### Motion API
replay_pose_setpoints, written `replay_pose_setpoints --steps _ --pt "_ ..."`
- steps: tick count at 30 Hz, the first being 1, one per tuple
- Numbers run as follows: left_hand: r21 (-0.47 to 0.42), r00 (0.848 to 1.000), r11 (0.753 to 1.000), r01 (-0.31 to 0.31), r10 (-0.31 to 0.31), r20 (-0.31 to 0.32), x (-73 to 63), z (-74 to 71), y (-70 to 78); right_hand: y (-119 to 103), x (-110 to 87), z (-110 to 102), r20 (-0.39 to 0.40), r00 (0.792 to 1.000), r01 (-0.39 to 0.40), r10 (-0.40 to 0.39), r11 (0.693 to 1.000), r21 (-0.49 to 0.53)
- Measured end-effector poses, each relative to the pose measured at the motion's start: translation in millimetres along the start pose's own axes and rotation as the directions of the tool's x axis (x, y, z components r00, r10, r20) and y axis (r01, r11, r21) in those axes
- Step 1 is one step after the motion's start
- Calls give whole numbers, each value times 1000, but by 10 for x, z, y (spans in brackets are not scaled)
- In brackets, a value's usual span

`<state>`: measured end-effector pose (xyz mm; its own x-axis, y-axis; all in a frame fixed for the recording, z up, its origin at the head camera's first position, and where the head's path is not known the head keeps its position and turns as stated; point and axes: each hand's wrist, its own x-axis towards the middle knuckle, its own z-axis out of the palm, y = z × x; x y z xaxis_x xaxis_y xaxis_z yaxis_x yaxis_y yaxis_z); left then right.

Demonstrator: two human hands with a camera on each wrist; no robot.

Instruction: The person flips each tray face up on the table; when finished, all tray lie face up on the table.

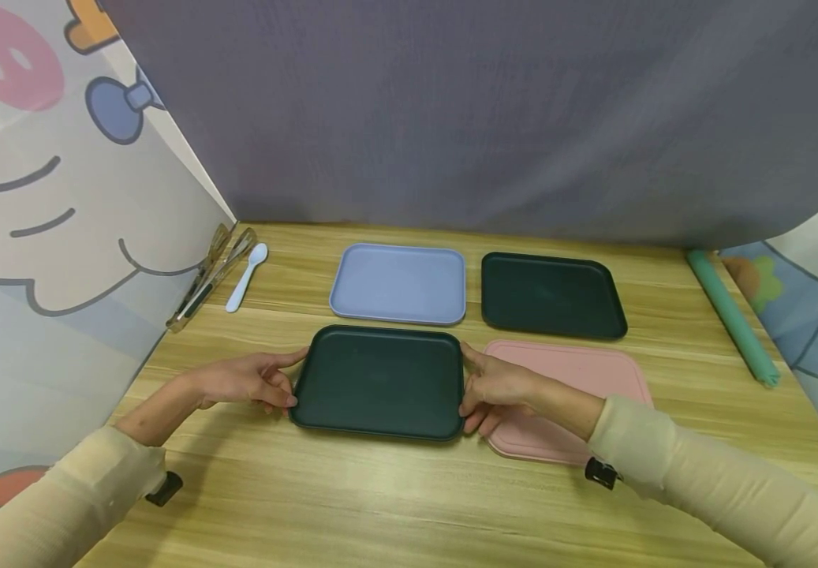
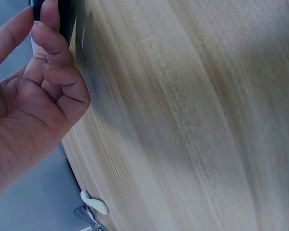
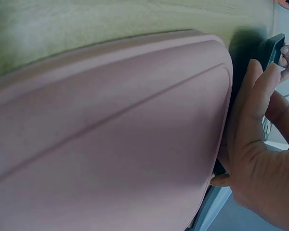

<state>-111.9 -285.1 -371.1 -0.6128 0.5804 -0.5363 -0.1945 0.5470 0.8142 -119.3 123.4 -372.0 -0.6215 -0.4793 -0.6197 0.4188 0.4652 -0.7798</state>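
Note:
A dark green rectangular tray (image 1: 380,383) lies between my two hands, close over the wooden table. My left hand (image 1: 245,383) pinches its left edge between thumb and fingers; the left wrist view shows the fingers (image 2: 53,41) curled at the rim. On the opposite short side, my right hand (image 1: 497,392) grips the right edge, thumb toward the far corner. In the right wrist view, part of the tray (image 3: 269,50) shows beyond the right fingers. Under my right forearm lies a pink cutting board (image 1: 593,367), partly covered by hand and sleeve.
Behind the held tray lie a light blue tray (image 1: 397,284) and another dark green tray (image 1: 552,296). At the left wall are a pale blue spoon (image 1: 247,276) and metal whisk-like utensils (image 1: 213,276). A green roll (image 1: 731,319) lies along the right edge of the table (image 1: 380,505).

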Motion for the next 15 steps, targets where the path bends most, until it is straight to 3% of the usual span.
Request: replay_pose_setpoints --steps 15 --pt "25 1000 999 -21 22 -6 -15 23 23 -6 1 56 -24 1000 -16 15 1000 -22"
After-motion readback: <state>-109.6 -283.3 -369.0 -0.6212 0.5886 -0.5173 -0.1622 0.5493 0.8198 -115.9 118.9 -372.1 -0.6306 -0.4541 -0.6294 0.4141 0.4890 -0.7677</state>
